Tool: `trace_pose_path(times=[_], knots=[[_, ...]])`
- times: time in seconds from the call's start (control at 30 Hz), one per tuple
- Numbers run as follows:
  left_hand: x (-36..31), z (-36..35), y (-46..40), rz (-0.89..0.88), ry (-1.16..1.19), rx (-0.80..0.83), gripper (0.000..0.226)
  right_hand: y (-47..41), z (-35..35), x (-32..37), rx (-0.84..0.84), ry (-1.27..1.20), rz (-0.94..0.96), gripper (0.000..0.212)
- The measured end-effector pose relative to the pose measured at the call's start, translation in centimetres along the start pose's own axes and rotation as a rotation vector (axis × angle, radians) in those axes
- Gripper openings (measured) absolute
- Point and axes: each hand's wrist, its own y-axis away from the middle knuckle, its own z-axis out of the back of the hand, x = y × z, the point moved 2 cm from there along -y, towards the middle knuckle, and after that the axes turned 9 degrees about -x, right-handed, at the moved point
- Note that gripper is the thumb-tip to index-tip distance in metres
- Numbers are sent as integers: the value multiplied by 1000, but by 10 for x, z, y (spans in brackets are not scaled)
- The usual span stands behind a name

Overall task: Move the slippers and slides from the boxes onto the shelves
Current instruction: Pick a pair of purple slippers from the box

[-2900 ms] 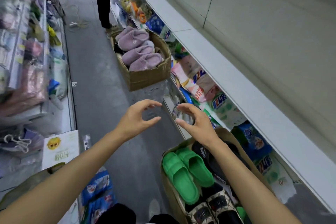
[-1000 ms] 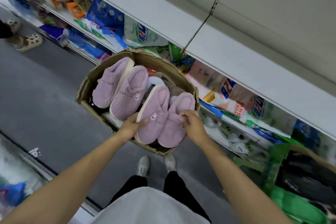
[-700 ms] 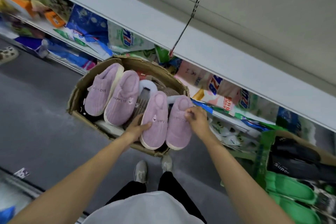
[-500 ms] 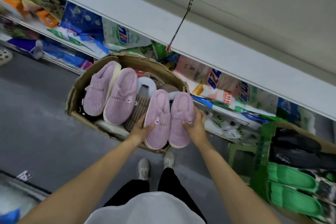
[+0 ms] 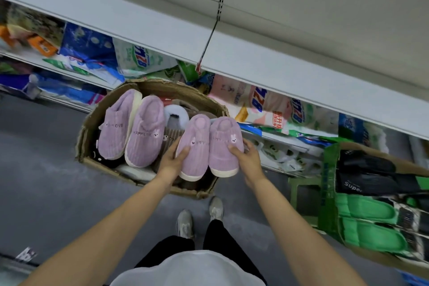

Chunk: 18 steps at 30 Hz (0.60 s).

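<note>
Closest in, a grey shirt (image 5: 188, 269), black trousers and two grey shoes (image 5: 199, 218) stand on the dark floor (image 5: 46, 193). Two bare arms reach forward from there.

The left hand (image 5: 173, 160) and the right hand (image 5: 246, 158) hold a pair of purple slippers (image 5: 209, 146) between them. The left hand presses on the left slipper's outer side. The right hand presses on the right slipper's outer side. Both hands are wrapped around the pair, with the slippers side by side and toes pointing away. The pair sits over the near right corner of a brown box (image 5: 92, 127), and I cannot tell if it touches the things below.

Inside the box, to the left of the hands, lies another purple pair (image 5: 130, 127). Between the two pairs some brown and white fluffy things (image 5: 174, 111) show.

To the right is a second box (image 5: 329, 193) with green slides (image 5: 366, 223) and black ones (image 5: 371, 176).

Farther off are low shelves full of bright bags (image 5: 255, 102). Above them runs a long white shelf (image 5: 278, 60).
</note>
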Motion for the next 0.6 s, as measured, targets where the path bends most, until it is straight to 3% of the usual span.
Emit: trace_pose_path(times=[0.17,0.33,0.6], knots=[[-29,-18,-2,-67,19,49,33,1,15,30,-82,-82,103,49],[-76,-53,-3,-115,23,107,49,0,43,80,-155,-207,186,52],[-150,-140,27,-286,85,246,55,12,131,153,-255,-302,377,46]])
